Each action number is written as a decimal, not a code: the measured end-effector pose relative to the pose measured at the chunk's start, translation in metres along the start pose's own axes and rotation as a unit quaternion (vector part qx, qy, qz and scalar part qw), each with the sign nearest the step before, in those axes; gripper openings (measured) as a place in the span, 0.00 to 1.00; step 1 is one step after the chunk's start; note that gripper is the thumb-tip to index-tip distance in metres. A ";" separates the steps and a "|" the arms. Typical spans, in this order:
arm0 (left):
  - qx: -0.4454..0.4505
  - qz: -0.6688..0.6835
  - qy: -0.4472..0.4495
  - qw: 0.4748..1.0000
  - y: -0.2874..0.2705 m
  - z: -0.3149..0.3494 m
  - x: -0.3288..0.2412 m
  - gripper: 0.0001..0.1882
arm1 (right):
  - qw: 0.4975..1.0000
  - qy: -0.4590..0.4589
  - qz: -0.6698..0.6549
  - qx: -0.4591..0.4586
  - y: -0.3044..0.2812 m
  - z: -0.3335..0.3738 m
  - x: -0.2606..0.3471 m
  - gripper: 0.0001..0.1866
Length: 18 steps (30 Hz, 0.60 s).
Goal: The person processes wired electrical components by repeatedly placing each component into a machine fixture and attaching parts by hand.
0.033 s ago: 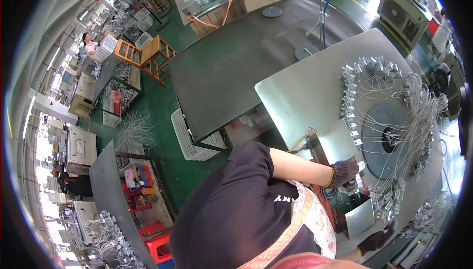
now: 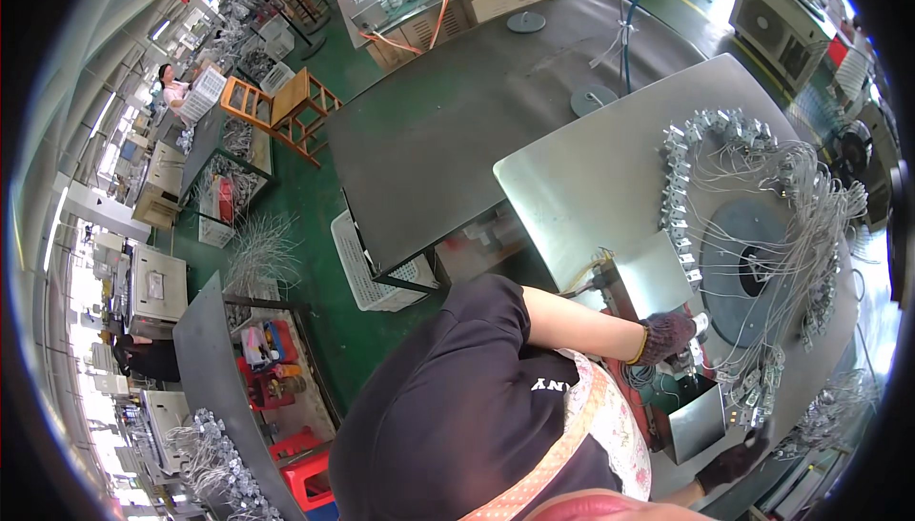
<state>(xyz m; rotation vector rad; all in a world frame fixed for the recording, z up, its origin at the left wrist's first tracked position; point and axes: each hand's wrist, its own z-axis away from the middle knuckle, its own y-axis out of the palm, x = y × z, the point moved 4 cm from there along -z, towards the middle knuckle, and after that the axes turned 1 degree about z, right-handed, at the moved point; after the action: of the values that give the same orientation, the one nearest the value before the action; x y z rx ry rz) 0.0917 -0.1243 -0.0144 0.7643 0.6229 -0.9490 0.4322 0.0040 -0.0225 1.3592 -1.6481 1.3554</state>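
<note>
1. Left hand (image 2: 667, 337), in a dark knitted glove: fingers bent over the works of a small bench device with a reddish frame (image 2: 624, 300). Whether they close on anything cannot be told, the grip being turned from view. A pale fitting (image 2: 701, 321) lies just at the fingertips.
2. Right hand (image 2: 729, 469), likewise gloved: reaches forward beside the device, well apart from the left. Its fingers are too dark and small to tell whether they hold a part.
3. Metal parts (image 2: 677, 206), small and silvery, with thin pale wires (image 2: 815, 199) attached: ranged in a curve beyond both hands. The nearest cluster (image 2: 760, 383) ends just beyond the right hand's fingertips; contact cannot be told.
4. Open metal box (image 2: 701, 430): between the two hands, its opening dark.
5. Grey disc (image 2: 721, 254) with a dark centre: beyond the left hand, within the curve of parts and crossed by their wires.
6. Shiny metal plate (image 2: 658, 278): to the outer side of the left hand, near it.
7. Pale worktable (image 2: 591, 154): beneath the parts, extending outward from the left hand.
8. Dark table (image 2: 429, 140) and white basket (image 2: 355, 249): farther out on the left hand's side.
</note>
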 end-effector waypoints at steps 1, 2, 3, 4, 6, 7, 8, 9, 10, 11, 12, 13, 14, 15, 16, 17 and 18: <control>0.029 -0.048 0.007 0.998 0.003 0.007 -0.012 0.28 | 0.999 -0.030 -0.005 0.033 0.012 0.000 0.042 0.27; 0.031 -0.047 0.008 0.998 0.004 0.005 -0.013 0.28 | 0.998 -0.019 0.007 0.062 0.030 -0.001 0.065 0.26; 0.032 -0.028 0.015 0.999 0.005 0.003 -0.011 0.28 | 0.995 -0.011 0.012 0.100 0.051 -0.004 0.083 0.26; 0.043 -0.013 0.019 0.999 0.005 0.002 -0.012 0.28 | 0.992 0.044 0.047 0.110 0.066 -0.002 0.094 0.26; 0.047 -0.107 0.060 0.991 0.002 0.008 -0.026 0.26 | 0.966 -0.001 0.157 0.205 0.105 0.009 0.130 0.31; 0.048 -0.200 0.098 0.974 0.002 0.014 -0.032 0.24 | 0.923 0.002 0.253 0.289 0.123 0.012 0.154 0.34; 0.044 -0.266 0.135 0.954 0.001 0.012 -0.030 0.23 | 0.911 0.011 0.222 0.348 0.140 0.018 0.167 0.34; 0.041 -0.302 0.200 0.931 0.005 0.002 -0.021 0.23 | 0.847 -0.052 0.296 0.438 0.146 0.012 0.156 0.31; 0.030 -0.322 0.273 0.906 0.009 -0.020 -0.004 0.23 | 0.841 -0.057 0.297 0.448 0.154 0.008 0.143 0.31; 0.018 -0.332 0.334 0.882 0.012 -0.034 0.012 0.24 | 0.858 -0.100 0.264 0.430 0.161 0.010 0.132 0.30; 0.004 -0.343 0.354 0.870 0.014 -0.031 0.011 0.24 | 0.871 -0.141 0.229 0.411 0.169 0.014 0.140 0.29; -0.014 -0.356 0.373 0.857 0.012 -0.028 0.011 0.24 | 0.880 -0.057 0.162 0.443 0.175 0.012 0.145 0.26; -0.017 -0.312 0.326 0.892 0.007 0.002 -0.015 0.24 | 0.880 -0.057 0.161 0.444 0.177 0.011 0.141 0.26; -0.018 -0.265 0.279 0.923 0.000 0.019 -0.032 0.24 | 0.892 -0.013 0.139 0.429 0.177 0.009 0.133 0.24; -0.019 -0.264 0.277 0.924 -0.006 0.020 -0.039 0.24 | 0.902 0.031 0.116 0.414 0.177 0.009 0.128 0.22; 0.009 -0.274 0.269 0.923 -0.009 0.020 -0.042 0.25 | 0.902 0.036 0.116 0.415 0.182 0.008 0.139 0.22; 0.045 -0.284 0.261 0.921 -0.009 0.020 -0.044 0.26 | 0.892 0.111 0.089 0.429 0.186 0.007 0.157 0.26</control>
<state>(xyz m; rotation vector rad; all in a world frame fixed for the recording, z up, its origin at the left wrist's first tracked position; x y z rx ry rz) 0.0664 -0.1229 0.0276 0.9501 1.3257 -1.3194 0.2112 -0.0627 0.0557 1.4252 -1.0435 2.4204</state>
